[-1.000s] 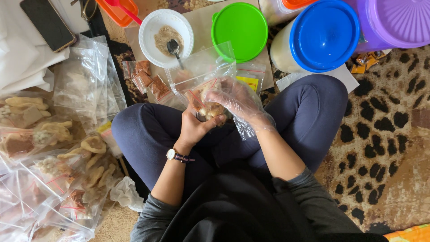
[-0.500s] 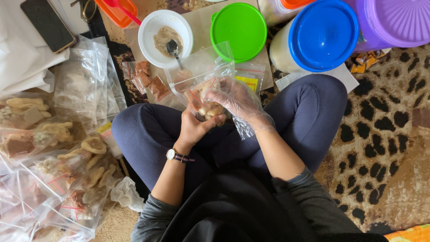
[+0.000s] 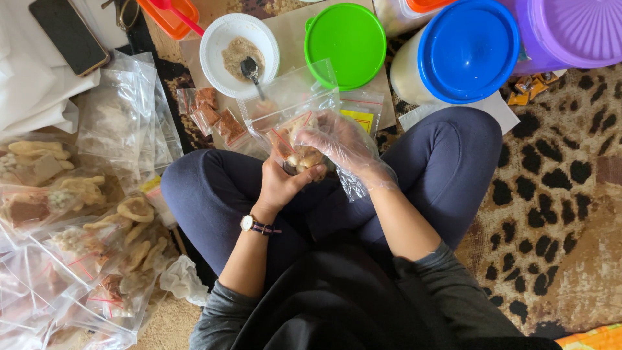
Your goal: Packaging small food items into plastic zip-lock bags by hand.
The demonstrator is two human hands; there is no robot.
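The person sits cross-legged on a leopard-print rug (image 3: 557, 214), both hands meeting over the lap. The left hand (image 3: 282, 185), bare and with a wristwatch (image 3: 249, 224) at the wrist, is curled closed around the lower end of a clear zip bag (image 3: 291, 123) holding pale, lumpy snack pieces. The right hand (image 3: 340, 146), covered by a loose clear plastic glove, is half closed with fingers bent down onto the snacks at the bag's filled end; whether it actually pinches a piece cannot be told through the plastic.

The bag sits just above the knees, its long axis running away from the body, the open mouth pointing up and away toward a white bowl (image 3: 223, 32) with brownish powder and a dark spoon (image 3: 251, 70) in it. Just beside the bowl lies a green lid (image 3: 350, 42); to the right stand a tub with a blue lid (image 3: 470, 48) and a purple container (image 3: 576, 29). Small red seasoning sachets (image 3: 214, 116) lie near the bag's left edge. Filled snack bags (image 3: 84, 220) are piled at the person's left, and a dark phone (image 3: 68, 35) rests on white cloth beyond them
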